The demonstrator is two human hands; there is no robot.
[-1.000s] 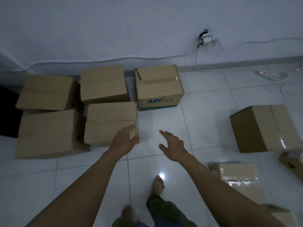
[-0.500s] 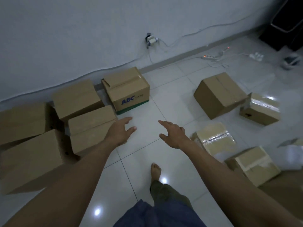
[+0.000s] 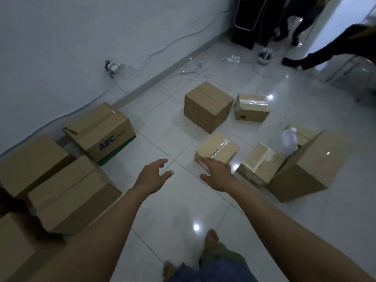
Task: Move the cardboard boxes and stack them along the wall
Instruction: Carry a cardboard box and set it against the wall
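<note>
Several brown cardboard boxes lie on the white tiled floor. Along the wall at left stand an ABC-printed box, a plain box and another plain box in front of it. Loose boxes sit at centre right: a small taped box, a big cube box, a taped box, a flat taped box and a tall box. My left hand is empty with fingers spread above the floor. My right hand is open, its fingertips at the small taped box's near corner.
A wall socket with cables and power strips lie along the skirting. A clear plastic bottle stands behind the tall box. Dark furniture and another person's leg are at the top right. My bare foot is below.
My view has swung right, from the boxes by the wall to the loose boxes. Both empty hands moved right with it, the right hand reaching the small taped box.
</note>
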